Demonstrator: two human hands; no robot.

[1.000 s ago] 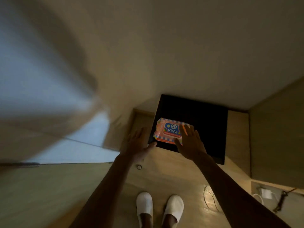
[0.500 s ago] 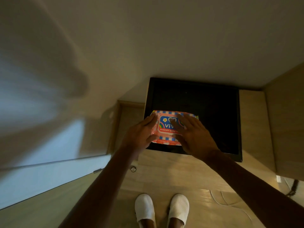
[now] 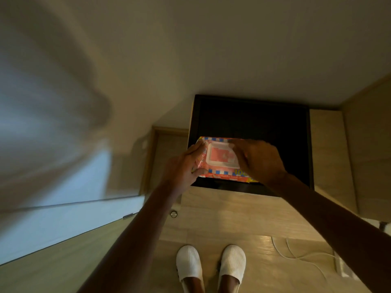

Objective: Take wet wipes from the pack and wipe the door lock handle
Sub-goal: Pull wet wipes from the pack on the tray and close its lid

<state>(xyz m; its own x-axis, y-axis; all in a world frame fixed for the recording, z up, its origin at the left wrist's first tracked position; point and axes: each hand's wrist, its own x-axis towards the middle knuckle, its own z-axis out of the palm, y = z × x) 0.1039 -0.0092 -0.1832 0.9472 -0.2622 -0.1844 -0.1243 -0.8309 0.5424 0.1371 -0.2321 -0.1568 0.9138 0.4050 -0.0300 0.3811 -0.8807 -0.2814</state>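
Note:
A pink and orange wet wipes pack (image 3: 220,159) with a blue-checked border and a white-rimmed flip lid is held above a black cabinet top (image 3: 254,121). My left hand (image 3: 184,172) grips the pack's left end. My right hand (image 3: 258,161) covers its right side, fingers curled at the lid's right edge. I cannot tell whether the lid is lifted. The door lock handle is not in view; a blurred pale door surface (image 3: 42,123) fills the left.
A wooden floor lies below, with my two white slippers (image 3: 209,265) on it. A small round metal door stopper (image 3: 173,214) sits on the floor by my left forearm. White cables (image 3: 296,252) trail at the lower right. Wooden panels (image 3: 368,144) close the right side.
Both hands closed in on the pack and took hold of it. The pack now shows its lid side instead of the logo. The view shifted closer to the cabinet.

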